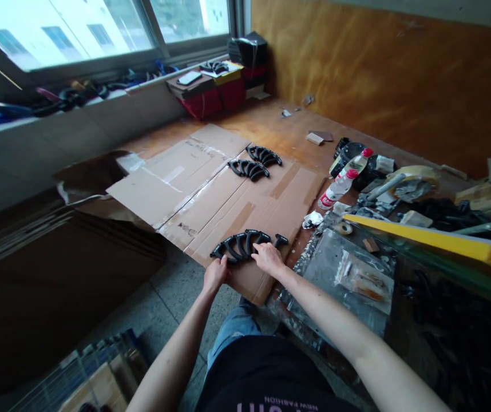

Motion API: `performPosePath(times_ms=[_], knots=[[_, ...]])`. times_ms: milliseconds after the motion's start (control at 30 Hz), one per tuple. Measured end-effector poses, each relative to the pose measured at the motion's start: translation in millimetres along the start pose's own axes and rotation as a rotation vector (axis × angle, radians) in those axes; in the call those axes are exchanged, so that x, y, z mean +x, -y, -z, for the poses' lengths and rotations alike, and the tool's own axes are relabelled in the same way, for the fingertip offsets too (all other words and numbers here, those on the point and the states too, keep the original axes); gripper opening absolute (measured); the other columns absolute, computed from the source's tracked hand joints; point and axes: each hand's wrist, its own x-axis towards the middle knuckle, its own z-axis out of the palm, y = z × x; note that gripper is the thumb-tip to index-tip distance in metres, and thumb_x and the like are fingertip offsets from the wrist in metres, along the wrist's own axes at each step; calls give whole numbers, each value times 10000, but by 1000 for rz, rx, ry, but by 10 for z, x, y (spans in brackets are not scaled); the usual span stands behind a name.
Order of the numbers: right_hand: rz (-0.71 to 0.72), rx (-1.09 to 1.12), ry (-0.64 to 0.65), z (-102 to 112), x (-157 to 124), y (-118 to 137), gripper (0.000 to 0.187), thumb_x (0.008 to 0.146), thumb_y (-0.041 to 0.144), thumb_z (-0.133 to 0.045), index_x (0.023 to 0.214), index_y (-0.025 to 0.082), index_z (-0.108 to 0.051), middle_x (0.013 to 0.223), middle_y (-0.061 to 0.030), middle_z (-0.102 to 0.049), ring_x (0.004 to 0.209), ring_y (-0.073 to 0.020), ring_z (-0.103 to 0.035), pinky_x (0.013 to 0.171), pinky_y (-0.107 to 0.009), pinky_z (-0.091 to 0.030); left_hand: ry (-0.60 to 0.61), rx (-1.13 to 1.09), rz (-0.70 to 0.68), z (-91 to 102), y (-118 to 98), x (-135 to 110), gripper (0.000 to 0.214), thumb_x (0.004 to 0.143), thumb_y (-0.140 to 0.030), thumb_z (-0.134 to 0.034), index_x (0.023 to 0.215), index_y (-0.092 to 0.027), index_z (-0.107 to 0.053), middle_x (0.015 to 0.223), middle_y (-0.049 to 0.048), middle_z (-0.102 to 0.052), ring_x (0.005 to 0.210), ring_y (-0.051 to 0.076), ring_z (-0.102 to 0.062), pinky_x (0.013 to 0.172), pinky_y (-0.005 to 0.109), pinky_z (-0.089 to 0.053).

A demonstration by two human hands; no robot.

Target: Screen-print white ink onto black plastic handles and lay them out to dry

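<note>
A fanned row of black, curved, handle-like parts (239,246) lies on a flattened cardboard sheet (211,217) near its front edge. At the row's left end my left hand (217,274) is closed, its thumb and fingers around the lower tip of a part. My right hand (268,258) has its fingers closed on the parts towards the right end of the row; its palm side is hidden. Just right of that hand lies one separate black curved part (280,239). Farther back on the cardboard rest two more fanned groups, a nearer one (249,169) and a farther one (264,155).
Right of the cardboard stand two plastic bottles (337,189) with red caps, beside tape rolls (412,183) and clutter. A yellow-edged bin (434,234) holds many black parts. Red boxes (215,100) stand at the back by the window. Stacked cardboard (56,252) is at left.
</note>
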Motion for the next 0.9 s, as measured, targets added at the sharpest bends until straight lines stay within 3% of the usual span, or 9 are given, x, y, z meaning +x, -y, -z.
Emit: performPosePath(times_ms=[100, 200, 300, 400, 533, 700, 900], knots=[[-54, 56, -9, -14, 120, 100, 420, 924, 359, -555, 1315, 207, -571, 1154, -94, -663, 1116, -223, -564, 944, -300, -428, -109, 113, -52, 262, -172, 240, 392, 891, -519, -411, 791, -195, -608, 672, 86, -697, 727, 259, -687, 691, 356, -512], [-148, 54, -43, -3, 197, 198, 370, 934, 373, -541, 1271, 227, -591, 1151, -99, -629, 1098, -220, -562, 928, -312, -440, -233, 199, -129, 384, -249, 286, 333, 849, -511, -519, 919, -205, -629, 925, 116, -713, 977, 299, -651, 842, 408, -486], [-161, 15, -97, 20, 241, 286, 317, 954, 375, -505, 1238, 266, -592, 1185, -94, -567, 1072, -213, -555, 850, -305, -472, -354, 273, -435, 277, -221, 153, 341, 900, -444, -485, 1113, -222, -634, 1222, 115, -641, 1166, 271, -556, 984, 396, -423], [-96, -26, -86, 10, 293, 358, 345, 987, 367, -421, 1307, 315, -537, 1218, -93, -538, 1032, -217, -567, 766, -299, -489, -400, 393, -730, 57, -213, 1, 382, 941, -379, -431, 1247, -252, -621, 1351, 88, -587, 1248, 274, -490, 1018, 405, -394], [-55, -82, -12, -36, 370, 392, 370, 1009, 302, -317, 1301, 297, -545, 1160, -97, -588, 950, -229, -608, 716, -315, -491, -389, 511, -677, -100, -324, -86, 404, 947, -368, -409, 1296, -313, -604, 1365, 51, -594, 1284, 328, -446, 992, 477, -378], [-54, -93, 34, -8, 400, 339, 360, 1012, 371, -318, 1133, 254, -637, 1112, -88, -631, 941, -215, -634, 778, -313, -479, -358, 531, -649, -27, -455, -106, 394, 953, -384, -383, 1247, -307, -633, 1321, 67, -621, 1245, 318, -472, 971, 481, -368], [-21, -2, 75, 55, 430, 336, 348, 1008, 319, -338, 1135, 273, -659, 1071, -52, -662, 920, -174, -648, 780, -265, -463, -337, 514, -639, -1, -476, -78, 392, 930, -379, -416, 1245, -275, -624, 1315, 88, -615, 1251, 339, -462, 988, 500, -365]])
